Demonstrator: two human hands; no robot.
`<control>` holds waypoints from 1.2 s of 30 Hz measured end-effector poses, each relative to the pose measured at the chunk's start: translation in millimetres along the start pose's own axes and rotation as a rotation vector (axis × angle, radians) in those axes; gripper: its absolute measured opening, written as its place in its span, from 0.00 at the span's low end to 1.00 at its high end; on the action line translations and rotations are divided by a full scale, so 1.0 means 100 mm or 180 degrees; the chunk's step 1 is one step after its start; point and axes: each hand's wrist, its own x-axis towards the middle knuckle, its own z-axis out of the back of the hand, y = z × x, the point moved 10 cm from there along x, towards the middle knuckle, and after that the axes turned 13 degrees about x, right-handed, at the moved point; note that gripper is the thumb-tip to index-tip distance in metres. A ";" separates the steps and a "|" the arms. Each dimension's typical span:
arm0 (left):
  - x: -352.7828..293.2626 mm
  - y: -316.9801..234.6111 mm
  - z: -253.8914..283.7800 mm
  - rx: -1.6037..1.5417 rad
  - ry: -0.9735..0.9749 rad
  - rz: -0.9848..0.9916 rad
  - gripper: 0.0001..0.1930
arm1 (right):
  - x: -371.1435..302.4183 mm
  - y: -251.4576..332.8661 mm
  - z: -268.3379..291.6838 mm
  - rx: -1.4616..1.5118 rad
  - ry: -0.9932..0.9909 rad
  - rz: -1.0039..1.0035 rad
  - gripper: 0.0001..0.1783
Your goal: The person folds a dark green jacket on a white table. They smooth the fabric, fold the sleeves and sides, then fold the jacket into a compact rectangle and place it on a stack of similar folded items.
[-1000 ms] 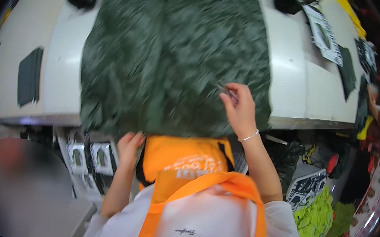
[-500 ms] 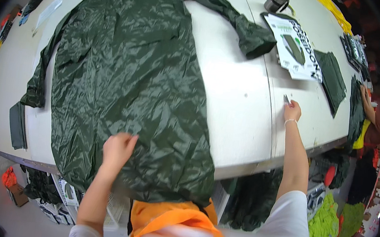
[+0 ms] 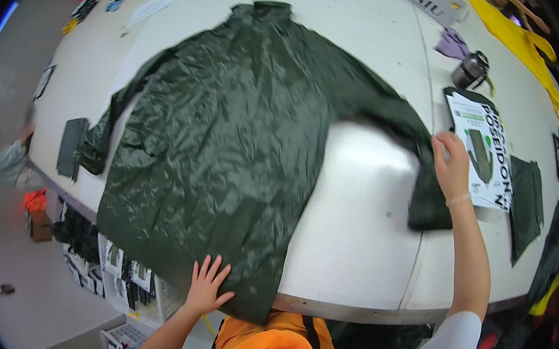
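Note:
A dark green raincoat [image 3: 220, 147] lies spread on the white table, its collar at the far side and its hem hanging over the near edge. My left hand [image 3: 207, 287] rests flat near that hem with fingers spread. At the right, my right hand [image 3: 451, 165] is closed at the outer edge of the coat's right-side sleeve [image 3: 431, 202], which bends toward me. The fingers appear to pinch the fabric. I cannot make out the small snips in this hand now.
Beside my right hand lie a printed white sheet [image 3: 478, 152] and a folded dark green piece [image 3: 526, 202]. A metal flask [image 3: 470, 70] and purple cloth [image 3: 453, 44] stand farther back. Another folded green piece [image 3: 72, 146] lies left. Other people are at both sides.
My left hand has opened and settled on the hem. My right hand has moved from bare table to the sleeve, whose cuff has swung nearer me. The view has shifted.

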 end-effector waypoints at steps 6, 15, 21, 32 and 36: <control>-0.25 0.45 0.69 -0.1069 -0.0923 0.1118 0.17 | 0.05 -0.82 -2.06 0.0485 0.2038 -0.1957 0.50; 1.22 0.06 1.08 -0.4339 -0.0550 0.1476 0.45 | -1.45 2.74 -2.62 0.3235 0.3926 -0.0648 0.34; -0.26 0.45 2.01 -0.5029 -0.1406 0.0480 0.13 | -2.09 2.23 -2.70 0.4315 0.2547 -0.2676 0.18; -2.70 -0.27 3.12 -0.3885 0.0019 -0.4154 0.11 | -4.15 2.50 -1.13 0.2142 -0.0552 -0.2938 0.18; -2.94 -0.25 3.13 -0.3484 -0.0546 -0.4294 0.15 | -4.95 2.83 0.22 0.1412 -0.1153 -0.2985 0.19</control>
